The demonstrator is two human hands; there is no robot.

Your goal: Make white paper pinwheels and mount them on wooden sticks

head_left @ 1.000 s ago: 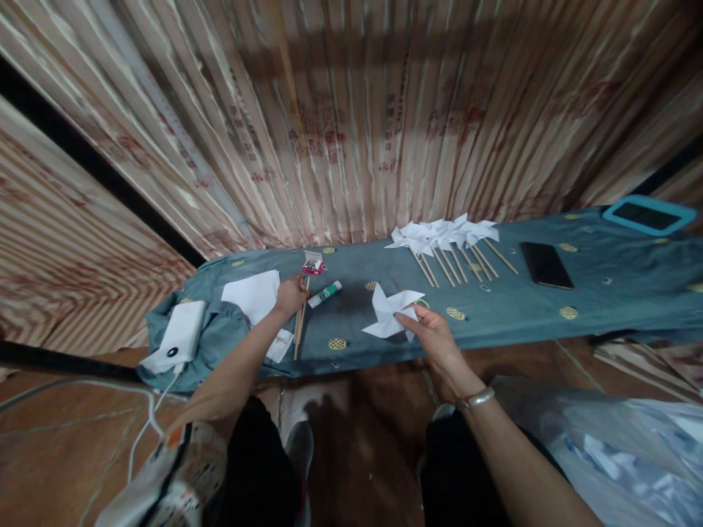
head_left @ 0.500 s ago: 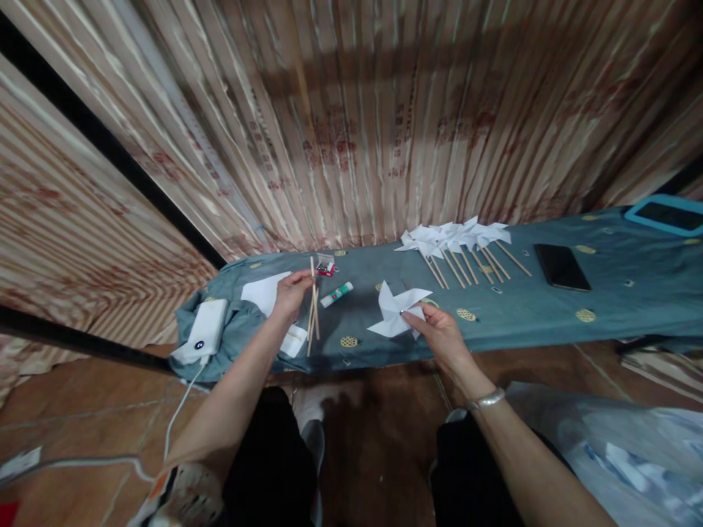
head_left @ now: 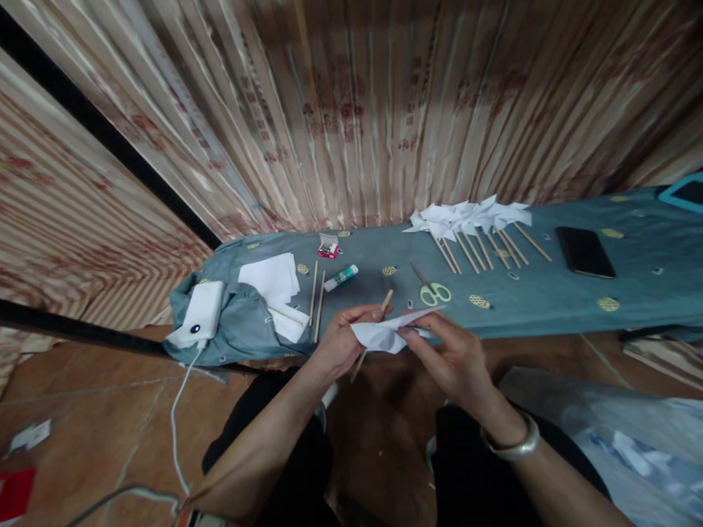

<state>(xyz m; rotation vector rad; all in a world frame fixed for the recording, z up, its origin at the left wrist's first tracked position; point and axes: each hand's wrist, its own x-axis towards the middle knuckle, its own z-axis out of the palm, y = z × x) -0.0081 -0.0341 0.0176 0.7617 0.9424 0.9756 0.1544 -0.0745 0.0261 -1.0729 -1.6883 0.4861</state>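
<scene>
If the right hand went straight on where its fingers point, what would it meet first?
The folded white paper the right hand touches, then probably the left hand; depth is unclear.

Head view, single camera worn on the person's head, facing forward and steeply downward from above the legs [head_left: 466,468]. The table [head_left: 549,311] crosses the wide field at middle range, its left end within the frame, its right end cut by the edge. The curtain [head_left: 356,110] behind fills roughly the upper half; floor [head_left: 82,410] shows below. Left hand [head_left: 341,342] and right hand [head_left: 460,359] appear near centre, seen from above.
</scene>
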